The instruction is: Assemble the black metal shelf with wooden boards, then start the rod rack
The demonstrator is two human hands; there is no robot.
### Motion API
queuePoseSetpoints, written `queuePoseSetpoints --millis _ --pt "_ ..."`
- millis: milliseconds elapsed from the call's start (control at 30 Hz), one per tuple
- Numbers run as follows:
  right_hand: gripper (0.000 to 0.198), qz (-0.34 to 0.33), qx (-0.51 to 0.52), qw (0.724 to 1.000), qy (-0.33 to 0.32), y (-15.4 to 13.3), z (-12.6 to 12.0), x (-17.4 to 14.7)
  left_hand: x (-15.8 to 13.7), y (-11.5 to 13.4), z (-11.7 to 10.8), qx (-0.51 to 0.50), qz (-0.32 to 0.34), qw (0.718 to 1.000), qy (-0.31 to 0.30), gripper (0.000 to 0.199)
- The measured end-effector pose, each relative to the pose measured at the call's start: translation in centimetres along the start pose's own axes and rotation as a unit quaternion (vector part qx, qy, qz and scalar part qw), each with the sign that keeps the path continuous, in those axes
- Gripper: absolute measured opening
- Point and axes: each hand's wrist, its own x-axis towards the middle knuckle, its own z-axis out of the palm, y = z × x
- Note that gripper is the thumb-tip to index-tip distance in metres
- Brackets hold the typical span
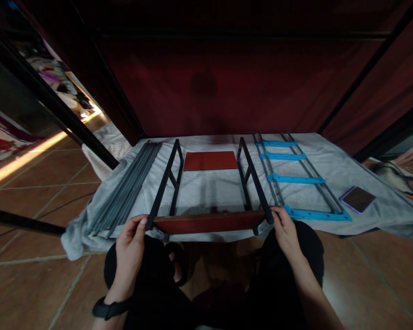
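Note:
A small rack frame [165,184] with black metal sides and a reddish-brown board [209,224] across its near end rests on the grey cloth before me. My left hand [131,238] pinches the near left corner of the black metal, thumb on top. At the opposite near corner, my right hand [285,231] grips the right side piece [256,181] in the same way. Between the far ends of the two sides lies a second reddish-brown board [210,160], apart from both hands.
Several grey rods [127,188] lie bundled on the cloth [326,160] at left. Blue plastic bars joined by rods form a ladder-like piece [298,179] at right, beside a phone [358,199]. A dark red panel [220,87] rises behind. A cable [65,202] crosses the tiled floor.

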Motion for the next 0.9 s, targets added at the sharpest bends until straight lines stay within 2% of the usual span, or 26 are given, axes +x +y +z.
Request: queuePoseSetpoints --millis 233,433,667,800,900 --pt "0.025 -0.044 -0.081 0.996 0.019 -0.7 0.2 -0.1 -0.1 0.0 0.1 0.047 0.043 0.998 -0.009 0.024" --pt "0.025 -0.006 -0.062 0.998 0.020 -0.4 0.2 -0.1 -0.2 0.3 0.2 0.063 0.046 0.997 -0.006 0.025" --pt "0.031 0.001 -0.041 0.999 0.008 -0.2 -0.1 0.1 -0.3 1.0 0.3 0.070 0.054 0.996 -0.007 0.024" --pt "0.034 0.005 -0.012 1.000 0.027 0.3 0.1 -0.1 -0.8 0.5 0.8 -0.003 0.010 1.000 0.017 0.028" --pt "0.035 0.008 0.014 0.998 0.060 0.9 0.5 -0.4 -2.0 -1.3 1.4 -0.109 -0.060 0.989 0.084 0.029"
